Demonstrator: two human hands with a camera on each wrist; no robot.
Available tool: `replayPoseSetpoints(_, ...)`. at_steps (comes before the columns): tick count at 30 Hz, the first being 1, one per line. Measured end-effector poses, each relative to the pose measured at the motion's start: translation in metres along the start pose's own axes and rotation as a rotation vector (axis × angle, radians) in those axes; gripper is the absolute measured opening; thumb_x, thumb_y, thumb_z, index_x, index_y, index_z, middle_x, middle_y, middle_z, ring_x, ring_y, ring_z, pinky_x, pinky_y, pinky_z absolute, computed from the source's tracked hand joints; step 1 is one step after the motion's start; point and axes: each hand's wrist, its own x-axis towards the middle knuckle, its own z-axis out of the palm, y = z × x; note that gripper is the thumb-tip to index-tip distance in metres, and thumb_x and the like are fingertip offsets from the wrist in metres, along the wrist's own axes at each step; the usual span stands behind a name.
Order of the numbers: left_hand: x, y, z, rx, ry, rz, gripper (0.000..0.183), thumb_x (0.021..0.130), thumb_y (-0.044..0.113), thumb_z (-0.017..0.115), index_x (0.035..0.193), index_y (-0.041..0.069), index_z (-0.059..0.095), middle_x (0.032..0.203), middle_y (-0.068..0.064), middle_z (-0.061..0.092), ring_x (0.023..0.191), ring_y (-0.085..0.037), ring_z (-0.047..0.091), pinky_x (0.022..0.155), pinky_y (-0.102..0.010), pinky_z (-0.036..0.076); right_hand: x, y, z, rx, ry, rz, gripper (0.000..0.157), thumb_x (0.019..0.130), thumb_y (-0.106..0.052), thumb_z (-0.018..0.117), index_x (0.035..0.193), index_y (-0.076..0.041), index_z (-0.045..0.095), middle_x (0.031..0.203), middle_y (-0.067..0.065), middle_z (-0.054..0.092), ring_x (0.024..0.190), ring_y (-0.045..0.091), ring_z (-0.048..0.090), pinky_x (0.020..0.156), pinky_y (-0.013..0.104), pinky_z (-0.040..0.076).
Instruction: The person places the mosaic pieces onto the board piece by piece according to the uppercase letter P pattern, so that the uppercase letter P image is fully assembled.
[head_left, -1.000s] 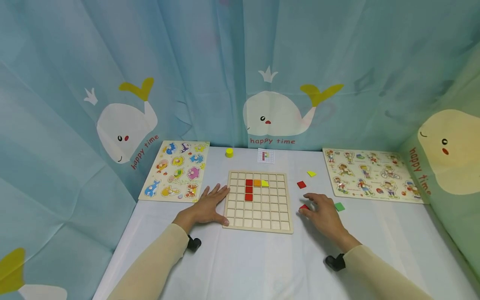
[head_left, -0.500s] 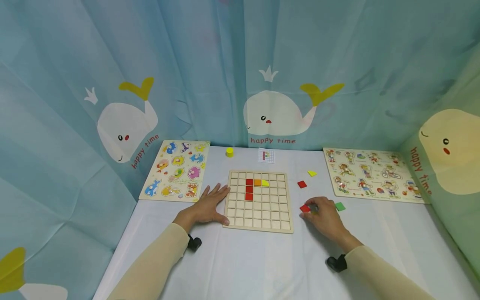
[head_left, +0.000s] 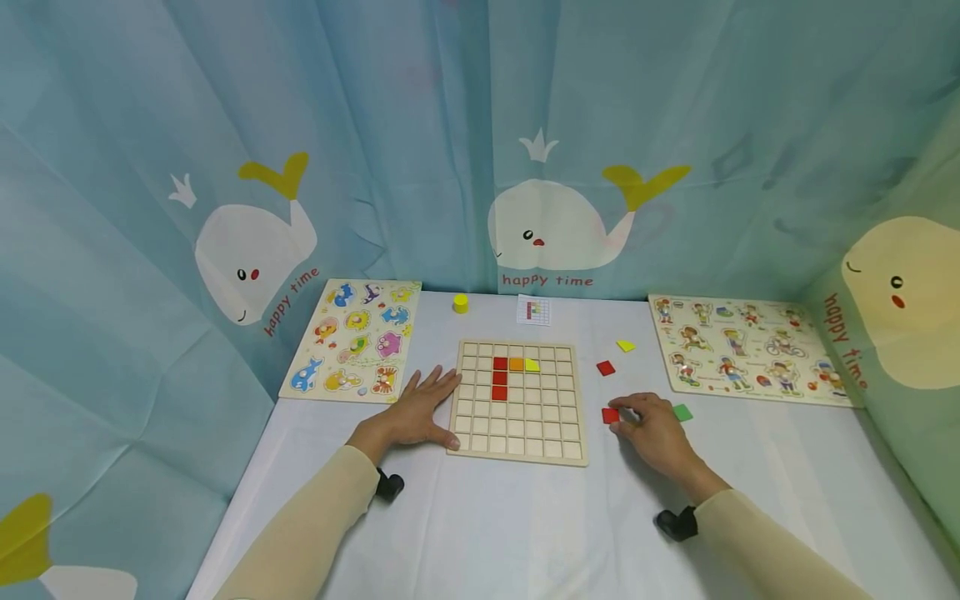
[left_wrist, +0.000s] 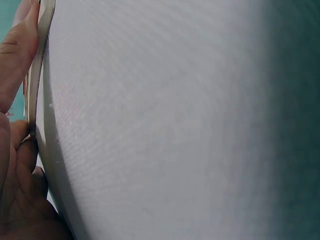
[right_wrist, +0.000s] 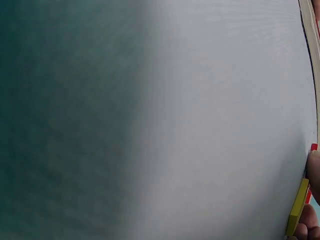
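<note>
In the head view my left hand (head_left: pixel 414 414) rests spread at the left edge of a wooden grid board (head_left: pixel 515 429), its thumb on the near left corner. My right hand (head_left: pixel 654 432) pinches a red square tile (head_left: pixel 610 415) between thumb and forefinger, right of the board. A yellow tile (right_wrist: pixel 298 209) shows beside the curled fingers in the right wrist view; the hand mostly hides it from above. On the board, several red tiles (head_left: pixel 499 378) stand in a column, with an orange tile (head_left: pixel 517 364) and a yellow piece (head_left: pixel 532 365) to the right of the top one.
Loose on the table lie another red tile (head_left: pixel 606 368), a yellow piece (head_left: pixel 626 346) and a green tile (head_left: pixel 682 412). Behind the board are a printed grid card (head_left: pixel 534 311) and a yellow cylinder (head_left: pixel 461 303). Picture puzzles (head_left: pixel 348 342) (head_left: pixel 753 352) flank it.
My right thumb and forefinger have closed on the red tile and turned it, so its edges now run nearly parallel to the board. The left hand has stayed at the board.
</note>
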Motion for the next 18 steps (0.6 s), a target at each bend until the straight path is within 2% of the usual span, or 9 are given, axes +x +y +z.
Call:
replayPoseSetpoints(10,0.0007,-0.0014,0.0004,0.017,0.001,0.014,0.122,0.077,0.056,0.089,0.17,0.018,0.021,0.178,0.001,0.015,0.166,-0.022,-0.001,0.135,-0.047,-0.009,0.0006,0.0011,-0.0025,0.028,0.013,0.0,0.03,0.095,-0.006,0.074,0.124,0.001,0.073,0.134,0.026,0.059,0.129,0.046,0.05,0.11,0.067,0.045)
replayPoseSetpoints(15,-0.0002,-0.0019,-0.0001,0.016,0.0,0.024,0.122,0.077,0.057,0.089,0.17,0.017,0.021,0.178,0.0,0.015,0.166,-0.023,-0.001,0.135,-0.047,-0.009,0.0008,0.0027,-0.0031,0.043,0.021,-0.011,0.03,0.096,-0.01,0.075,0.124,0.001,0.073,0.132,0.026,0.061,0.124,0.045,0.055,0.104,0.064,0.049)
replayPoseSetpoints(18,-0.0003,-0.0025,0.0006,0.013,0.002,0.024,0.122,0.077,0.057,0.089,0.17,0.017,0.021,0.178,0.0,0.015,0.166,-0.023,-0.001,0.135,-0.047,-0.009,0.0018,0.0041,-0.0038,0.051,0.017,-0.006,0.034,0.097,-0.013,0.075,0.128,0.0,0.071,0.129,0.025,0.063,0.115,0.04,0.058,0.097,0.057,0.052)
